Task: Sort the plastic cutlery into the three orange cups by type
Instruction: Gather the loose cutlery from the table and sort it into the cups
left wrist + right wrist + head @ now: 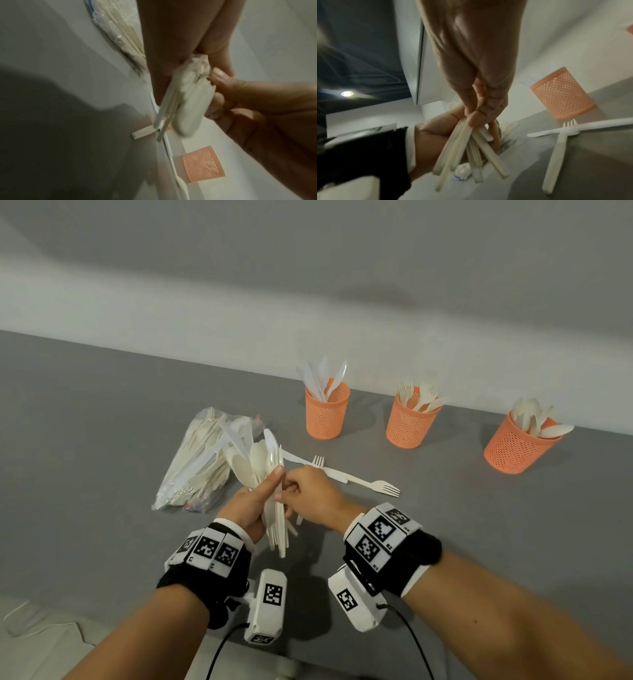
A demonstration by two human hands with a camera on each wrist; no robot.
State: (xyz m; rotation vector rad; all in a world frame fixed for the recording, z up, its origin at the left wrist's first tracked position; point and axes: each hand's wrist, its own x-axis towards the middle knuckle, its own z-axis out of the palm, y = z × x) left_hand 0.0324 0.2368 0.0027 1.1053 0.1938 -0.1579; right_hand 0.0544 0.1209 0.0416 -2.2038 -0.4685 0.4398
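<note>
- Right now the left hand grips a bunch of cutlery above the grey table, with the fingers curled round the handles and the thumb lying up along the front.
- The bunch stands almost upright: spoon bowls, a knife tip and fork prongs point up, and the handles stick out below the hand.
- The right hand is touching the bunch from the side, and its thumb and fingertips pinch some of the handles.
- Just behind the hands, two forks and a knife lie loose on the table, crossing each other.
- To the left of the hands lies a clear plastic bag with more cutlery inside.
- Three orange cups stand in a row near the wall, well apart from the hands.
- The left cup holds knives, the middle cup holds forks, and the right cup holds spoons.
- Both wrists wear black bands with white blocks that carry black square patterns, and a black cable hangs from each.
</note>
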